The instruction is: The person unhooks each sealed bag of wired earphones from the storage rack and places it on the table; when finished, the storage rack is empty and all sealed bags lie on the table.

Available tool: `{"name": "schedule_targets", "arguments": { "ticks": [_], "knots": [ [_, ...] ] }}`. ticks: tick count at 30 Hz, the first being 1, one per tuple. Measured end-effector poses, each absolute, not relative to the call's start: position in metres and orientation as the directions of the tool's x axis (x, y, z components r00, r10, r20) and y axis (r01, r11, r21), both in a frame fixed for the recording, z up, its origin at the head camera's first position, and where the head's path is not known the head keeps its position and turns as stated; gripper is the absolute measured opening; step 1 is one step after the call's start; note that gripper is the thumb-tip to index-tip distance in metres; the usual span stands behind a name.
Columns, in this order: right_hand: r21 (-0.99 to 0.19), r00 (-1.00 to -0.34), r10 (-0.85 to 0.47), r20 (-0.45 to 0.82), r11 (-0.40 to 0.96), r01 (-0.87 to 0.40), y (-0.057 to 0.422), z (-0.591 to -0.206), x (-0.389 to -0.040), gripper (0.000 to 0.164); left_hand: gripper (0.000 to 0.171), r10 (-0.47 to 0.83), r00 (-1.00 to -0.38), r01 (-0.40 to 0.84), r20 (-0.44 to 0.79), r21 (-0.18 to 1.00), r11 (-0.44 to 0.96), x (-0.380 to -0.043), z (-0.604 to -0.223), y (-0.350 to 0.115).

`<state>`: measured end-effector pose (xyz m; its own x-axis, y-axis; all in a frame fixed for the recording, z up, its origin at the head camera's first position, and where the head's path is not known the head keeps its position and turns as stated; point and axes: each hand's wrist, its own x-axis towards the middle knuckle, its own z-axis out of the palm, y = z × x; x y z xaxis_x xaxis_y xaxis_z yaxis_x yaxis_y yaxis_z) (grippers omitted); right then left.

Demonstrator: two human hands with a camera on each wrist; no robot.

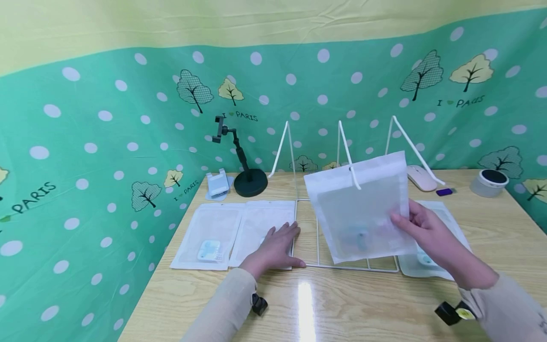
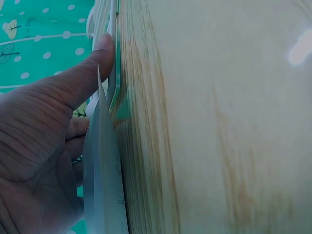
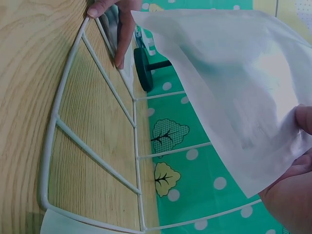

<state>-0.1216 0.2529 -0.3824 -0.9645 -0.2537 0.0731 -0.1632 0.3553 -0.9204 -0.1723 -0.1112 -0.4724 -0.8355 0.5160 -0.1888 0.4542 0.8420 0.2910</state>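
Note:
My right hand [image 1: 431,235] pinches the right edge of a white translucent zip pouch [image 1: 359,204], thumb in front. A small pale blue item shows faintly inside it. The end of the rack's middle prong [image 1: 348,154] comes out in front of the pouch's top strip, so the pouch hangs tilted there. My left hand [image 1: 278,247] lies with fingers spread over the left side of the white wire rack [image 1: 350,268] and a flat pouch [image 1: 265,213]. In the right wrist view, its thumb touches the rack's front corner.
Another pouch [image 1: 213,218] lies at the left, one more [image 1: 442,213] under my right forearm. Behind stand a black phone stand [image 1: 251,183] and a light blue folding stand [image 1: 218,183]. A mouse [image 1: 420,178], purple USB stick [image 1: 444,192] and round jar [image 1: 488,184] sit back right.

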Motion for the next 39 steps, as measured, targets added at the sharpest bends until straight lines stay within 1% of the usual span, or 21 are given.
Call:
{"name": "schedule_targets", "arguments": {
  "ticks": [6, 12, 18, 21, 26, 28, 29, 32, 35, 36, 39],
  "knots": [
    [-0.926, -0.950, -0.288, 0.119, 0.313, -0.211, 0.258, -0.382, -0.109, 0.032, 0.100, 0.516, -0.834, 0.449, -0.196, 0.302, 0.841, -0.173, -0.472, -0.110],
    [-0.917, -0.947, -0.297, 0.127, 0.329, -0.226, 0.263, -0.381, -0.097, 0.033, 0.100, 0.511, -0.835, 0.444, -0.206, 0.296, 0.846, -0.173, -0.473, -0.109],
    [-0.890, -0.936, -0.296, 0.193, 0.350, -0.294, 0.268, -0.379, -0.087, 0.028, 0.100, 0.509, -0.836, 0.446, -0.204, 0.286, 0.848, -0.172, -0.472, -0.108],
    [-0.878, -0.936, -0.282, 0.209, 0.369, -0.307, 0.271, -0.377, -0.081, 0.024, 0.101, 0.508, -0.837, 0.447, -0.201, 0.284, 0.848, -0.172, -0.472, -0.109],
    [-0.866, -0.940, -0.241, 0.243, 0.382, -0.322, 0.277, -0.372, -0.072, 0.022, 0.101, 0.511, -0.837, 0.449, -0.197, 0.286, 0.846, -0.172, -0.472, -0.109],
    [-0.878, -0.940, -0.213, 0.268, 0.348, -0.330, 0.282, -0.370, -0.068, 0.022, 0.101, 0.512, -0.836, 0.450, -0.196, 0.288, 0.845, -0.172, -0.472, -0.108],
    [-0.889, -0.934, -0.203, 0.293, 0.303, -0.345, 0.285, -0.368, -0.067, 0.021, 0.101, 0.513, -0.836, 0.452, -0.195, 0.287, 0.845, -0.172, -0.472, -0.108],
    [-0.913, -0.913, -0.158, 0.375, 0.107, -0.394, 0.298, -0.364, -0.065, 0.023, 0.100, 0.516, -0.834, 0.455, -0.194, 0.287, 0.843, -0.171, -0.472, -0.107],
    [-0.874, -0.869, -0.101, 0.484, -0.110, -0.474, 0.314, -0.361, -0.066, 0.028, 0.100, 0.518, -0.834, 0.458, -0.192, 0.284, 0.842, -0.171, -0.471, -0.106],
    [-0.850, -0.853, -0.067, 0.517, -0.156, -0.503, 0.321, -0.362, -0.068, 0.029, 0.100, 0.518, -0.834, 0.458, -0.192, 0.284, 0.842, -0.171, -0.471, -0.105],
    [-0.803, -0.822, 0.015, 0.569, -0.209, -0.559, 0.337, -0.361, -0.072, 0.033, 0.100, 0.516, -0.835, 0.455, -0.193, 0.285, 0.844, -0.171, -0.471, -0.105]
  ]
}}
